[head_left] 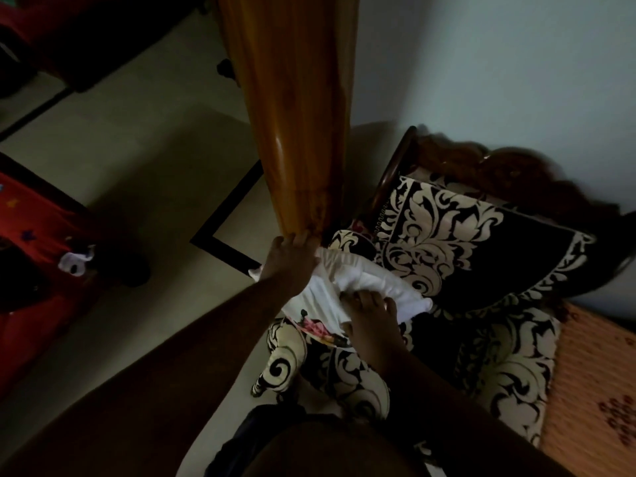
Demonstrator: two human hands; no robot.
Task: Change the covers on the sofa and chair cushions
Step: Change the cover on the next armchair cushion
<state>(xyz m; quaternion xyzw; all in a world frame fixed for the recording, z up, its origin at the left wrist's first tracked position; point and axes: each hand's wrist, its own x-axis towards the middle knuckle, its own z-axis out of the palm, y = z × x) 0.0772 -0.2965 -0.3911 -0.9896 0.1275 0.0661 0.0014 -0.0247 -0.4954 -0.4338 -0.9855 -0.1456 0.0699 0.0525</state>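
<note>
A white cushion (364,280) lies on the chair, partly inside a white cover with a pink printed edge (320,327). My left hand (290,259) grips the far end of the cushion and cover, close to a wooden door edge. My right hand (370,316) holds the cover's opening beside the cushion, fingers curled into the fabric. Behind them a large black cushion with a cream floral pattern (475,242) leans against the chair back. The chair seat (351,373) wears the same black and cream fabric.
A tall wooden door (292,108) stands right in front of my left hand. An orange patterned cloth (592,390) lies at the right. A red fabric item (31,242) and a small white object (74,263) sit on the pale floor at left. A wall rises behind the chair.
</note>
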